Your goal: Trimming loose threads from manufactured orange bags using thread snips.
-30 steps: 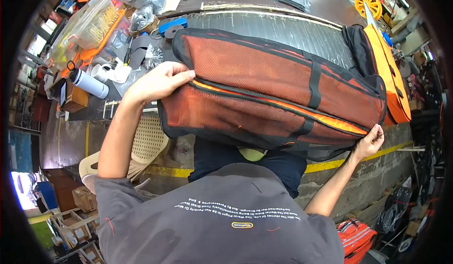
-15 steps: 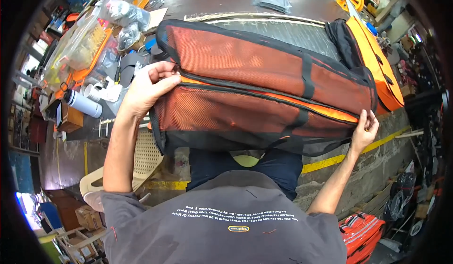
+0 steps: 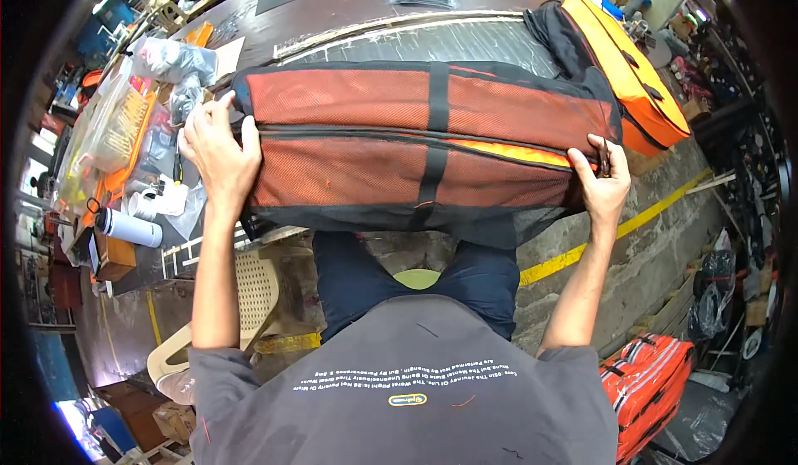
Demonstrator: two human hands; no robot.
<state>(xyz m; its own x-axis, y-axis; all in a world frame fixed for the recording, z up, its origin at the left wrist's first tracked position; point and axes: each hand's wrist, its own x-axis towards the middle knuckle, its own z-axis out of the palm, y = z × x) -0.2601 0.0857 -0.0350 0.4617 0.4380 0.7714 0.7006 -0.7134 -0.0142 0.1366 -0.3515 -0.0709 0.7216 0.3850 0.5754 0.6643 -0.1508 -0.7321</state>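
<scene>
A long mesh bag (image 3: 349,170) in red and black lies across in front of me, over the table's edge and above my lap. A zipper runs along its length. Toward the right the zipper gapes, and a bright orange layer (image 3: 507,151) shows in the slit; the left part lies together. My left hand (image 3: 220,153) grips the bag's left end, thumb on top and fingers around the corner. At the right end, my right hand (image 3: 605,178) holds the bag's edge between thumb and fingers. A black strap (image 3: 434,166) crosses the bag's middle.
An orange and black bag (image 3: 632,74) lies beyond the right end. On the left, the table carries a white bottle (image 3: 129,226), a clear plastic box (image 3: 104,132) and plastic bags (image 3: 170,58). A beige chair (image 3: 249,286) stands below; a red-orange bag (image 3: 648,390) is at lower right.
The mesh bag has turned flatter toward me and its slit has narrowed, drawing together at the left. My left hand has shifted from the zipper's edge to the bag's left end.
</scene>
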